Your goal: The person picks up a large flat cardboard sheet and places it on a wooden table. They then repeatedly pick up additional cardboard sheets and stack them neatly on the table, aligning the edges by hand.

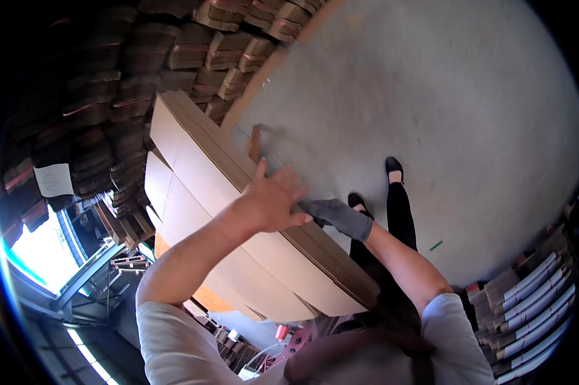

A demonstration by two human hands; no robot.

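Left hand (273, 200) and gloved right hand (342, 217) at the floor-side edge of the cardboard stack (264, 260), seemingly steadying it.
Left fingers are spread; whether the right pinches anything I cannot tell, its fingertips being obscured; the stack slants left of the bare floor (469, 128), its support hidden; bundled cardboard (219, 51) beyond fades into the dark rim.

Two hands (271, 200), one grey glove (342, 217), one near cardboard stack (264, 258); two black shoes (394, 167)
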